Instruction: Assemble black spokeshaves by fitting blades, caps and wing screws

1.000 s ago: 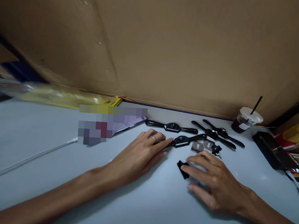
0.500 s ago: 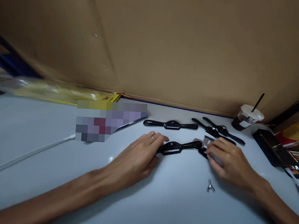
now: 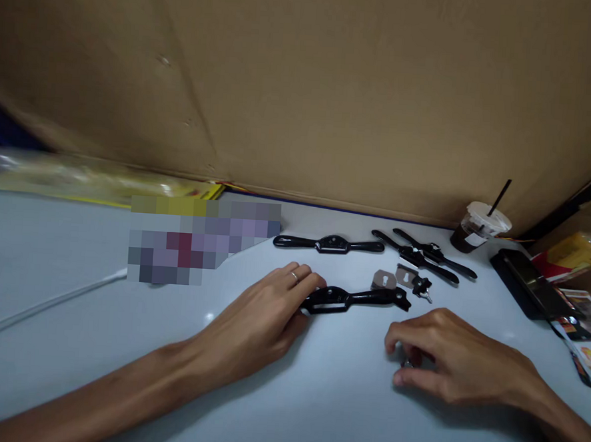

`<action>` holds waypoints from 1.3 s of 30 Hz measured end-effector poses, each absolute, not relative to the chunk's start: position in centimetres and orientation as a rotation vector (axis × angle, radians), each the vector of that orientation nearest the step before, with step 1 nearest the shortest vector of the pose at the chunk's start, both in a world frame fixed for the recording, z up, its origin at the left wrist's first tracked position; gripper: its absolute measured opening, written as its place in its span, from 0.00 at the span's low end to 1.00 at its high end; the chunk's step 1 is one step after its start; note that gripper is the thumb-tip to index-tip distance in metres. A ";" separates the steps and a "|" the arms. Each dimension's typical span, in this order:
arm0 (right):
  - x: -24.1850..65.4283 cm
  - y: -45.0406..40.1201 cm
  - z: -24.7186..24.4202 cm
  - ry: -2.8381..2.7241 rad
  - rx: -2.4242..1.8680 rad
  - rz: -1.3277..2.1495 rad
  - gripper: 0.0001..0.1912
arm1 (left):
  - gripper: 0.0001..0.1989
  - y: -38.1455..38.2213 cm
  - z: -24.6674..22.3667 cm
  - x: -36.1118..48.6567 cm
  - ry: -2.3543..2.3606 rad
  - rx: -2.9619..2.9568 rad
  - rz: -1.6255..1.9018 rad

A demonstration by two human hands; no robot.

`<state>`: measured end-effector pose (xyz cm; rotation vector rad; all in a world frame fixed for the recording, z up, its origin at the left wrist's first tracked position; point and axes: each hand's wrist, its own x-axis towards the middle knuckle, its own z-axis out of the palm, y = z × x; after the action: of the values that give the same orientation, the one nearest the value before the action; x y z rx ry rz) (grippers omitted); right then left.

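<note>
My left hand [image 3: 264, 312] is closed around the left handle of a black spokeshave body [image 3: 328, 300], which lies on the table. The handle's far end is hidden under the fingers. My right hand [image 3: 447, 354] is curled low over the tabletop, thumb and fingers around a small silvery wing screw [image 3: 407, 364], mostly covered. Beyond it lie two flat metal blades with slots, one grey blade [image 3: 384, 280] and another blade [image 3: 406, 276]. A small black cap piece [image 3: 401, 299] rests at the body's right handle tip. Another black cap with a screw [image 3: 423, 287] lies beside the blades.
Farther back lie another spokeshave body [image 3: 333, 244] and two crossed spokeshaves [image 3: 423, 255]. A lidded drink cup [image 3: 480, 227] with a straw stands back right, near a black case [image 3: 527, 282]. Yellow plastic packaging [image 3: 102, 181] and a white cable [image 3: 55, 303] are left. Cardboard [image 3: 303, 95] rises behind.
My right hand has come away from the blades and cap pieces, moving toward me and down around the wing screw. My left hand still holds the spokeshave body. The view has shifted slightly.
</note>
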<state>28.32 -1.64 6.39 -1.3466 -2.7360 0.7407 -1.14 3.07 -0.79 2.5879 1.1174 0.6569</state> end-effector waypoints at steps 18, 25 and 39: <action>29.5 2.0 2.6 -2.434 -1.458 0.074 0.10 | 0.22 1.0 0.0 0.0 0.714 2.617 0.753; 29.4 2.3 2.7 -2.353 -1.506 -0.088 0.12 | 0.15 0.9 0.4 0.1 0.725 2.596 0.685; 27.6 2.4 1.9 -2.410 -1.512 0.054 0.10 | 0.20 0.7 0.9 0.4 0.677 2.670 0.626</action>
<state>27.56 2.40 1.93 -1.5118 -2.4098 0.0541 0.36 0.68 0.86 2.6701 0.6770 0.6262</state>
